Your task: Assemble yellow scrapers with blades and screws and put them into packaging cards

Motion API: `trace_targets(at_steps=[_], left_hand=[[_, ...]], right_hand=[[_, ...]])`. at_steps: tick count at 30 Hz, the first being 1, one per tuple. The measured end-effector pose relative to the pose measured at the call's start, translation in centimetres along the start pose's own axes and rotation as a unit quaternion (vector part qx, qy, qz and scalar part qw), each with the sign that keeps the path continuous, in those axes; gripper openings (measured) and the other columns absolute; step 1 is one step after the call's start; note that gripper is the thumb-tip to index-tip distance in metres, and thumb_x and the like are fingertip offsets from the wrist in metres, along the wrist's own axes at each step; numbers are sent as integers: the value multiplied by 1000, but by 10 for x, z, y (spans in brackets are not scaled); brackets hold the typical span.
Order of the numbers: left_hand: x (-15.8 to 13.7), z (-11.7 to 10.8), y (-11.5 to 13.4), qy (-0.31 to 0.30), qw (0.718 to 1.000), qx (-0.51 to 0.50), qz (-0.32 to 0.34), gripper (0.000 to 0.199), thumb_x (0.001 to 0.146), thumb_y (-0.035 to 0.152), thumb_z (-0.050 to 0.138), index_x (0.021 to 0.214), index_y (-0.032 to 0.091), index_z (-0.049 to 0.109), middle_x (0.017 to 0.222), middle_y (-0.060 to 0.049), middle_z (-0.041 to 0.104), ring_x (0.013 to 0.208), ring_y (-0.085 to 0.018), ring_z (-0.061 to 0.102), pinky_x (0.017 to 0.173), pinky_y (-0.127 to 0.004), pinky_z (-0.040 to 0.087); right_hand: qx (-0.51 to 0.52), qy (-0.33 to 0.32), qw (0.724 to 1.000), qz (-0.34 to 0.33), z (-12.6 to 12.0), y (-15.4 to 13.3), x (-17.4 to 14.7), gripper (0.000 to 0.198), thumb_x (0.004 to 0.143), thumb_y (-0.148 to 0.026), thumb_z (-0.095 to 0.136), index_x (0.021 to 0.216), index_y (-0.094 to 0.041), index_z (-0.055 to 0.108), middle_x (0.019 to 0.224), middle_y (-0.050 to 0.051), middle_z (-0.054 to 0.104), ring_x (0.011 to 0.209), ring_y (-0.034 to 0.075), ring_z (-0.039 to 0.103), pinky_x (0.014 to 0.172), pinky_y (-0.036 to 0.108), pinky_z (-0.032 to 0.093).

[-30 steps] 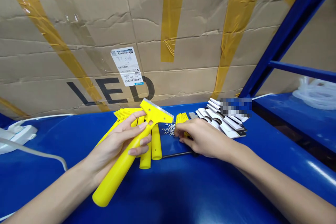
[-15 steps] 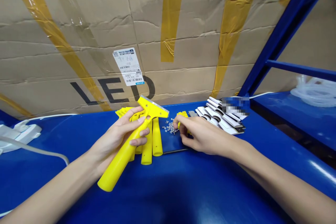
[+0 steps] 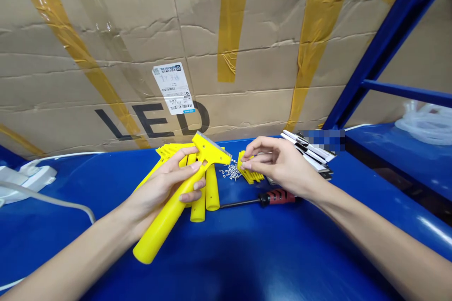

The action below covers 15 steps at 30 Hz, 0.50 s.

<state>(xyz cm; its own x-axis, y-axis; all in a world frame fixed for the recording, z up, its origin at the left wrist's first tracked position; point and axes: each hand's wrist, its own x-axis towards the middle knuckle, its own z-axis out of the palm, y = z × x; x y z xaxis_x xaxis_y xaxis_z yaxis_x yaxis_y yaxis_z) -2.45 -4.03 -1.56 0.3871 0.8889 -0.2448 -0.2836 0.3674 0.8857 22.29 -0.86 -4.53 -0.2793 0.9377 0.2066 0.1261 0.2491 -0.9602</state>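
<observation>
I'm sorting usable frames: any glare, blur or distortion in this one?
Head view: sharp overall; glare streaks on the blue table at right and the taped cardboard box; a pixelated patch covers the white packs; wide-angle bending at the edges. The yellow scraper in the left hand is evenly lit.

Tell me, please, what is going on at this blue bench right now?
A person's left hand holds a yellow scraper by its handle, blade end raised. The right hand is lifted above the bench, fingertips pinched together, perhaps on something small; I cannot tell what. Beneath it lie a pile of small screws, a red-handled screwdriver, more yellow handles and a stack of white cards, all on the blue table.
</observation>
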Motion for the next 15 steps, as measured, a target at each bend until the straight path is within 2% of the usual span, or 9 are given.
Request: trace_targets(at_steps=[4, 8, 15], left_hand=[[0, -1, -1, -24, 1000, 15, -4, 36, 94, 15, 61, 121, 26, 41, 66, -2, 61, 44, -5, 47, 44, -12, 37], [0, 2, -2, -35, 999, 26, -13, 38, 94, 18, 62, 124, 26, 40, 66, -1, 61, 44, -5, 45, 44, -12, 35], [-1, 4, -4, -48, 998, 37, -29, 39, 95, 20, 61, 127, 27, 39, 68, -1, 61, 44, -5, 45, 45, -12, 34]], right_hand=[[50, 5, 999, -3, 4, 1, 0, 29, 69, -30, 87, 85, -19, 65, 86, 3, 75, 81, 18, 74, 79, 33, 60], [74, 11, 997, 7, 12, 2, -1, 33, 64, -30, 90, 84, -20, 66, 84, 3, 76, 79, 17, 73, 80, 33, 59], [65, 36, 997, -26, 26, -1, -1, 34, 67, -32, 89, 87, -19, 64, 81, 3, 76, 80, 19, 73, 79, 34, 56]])
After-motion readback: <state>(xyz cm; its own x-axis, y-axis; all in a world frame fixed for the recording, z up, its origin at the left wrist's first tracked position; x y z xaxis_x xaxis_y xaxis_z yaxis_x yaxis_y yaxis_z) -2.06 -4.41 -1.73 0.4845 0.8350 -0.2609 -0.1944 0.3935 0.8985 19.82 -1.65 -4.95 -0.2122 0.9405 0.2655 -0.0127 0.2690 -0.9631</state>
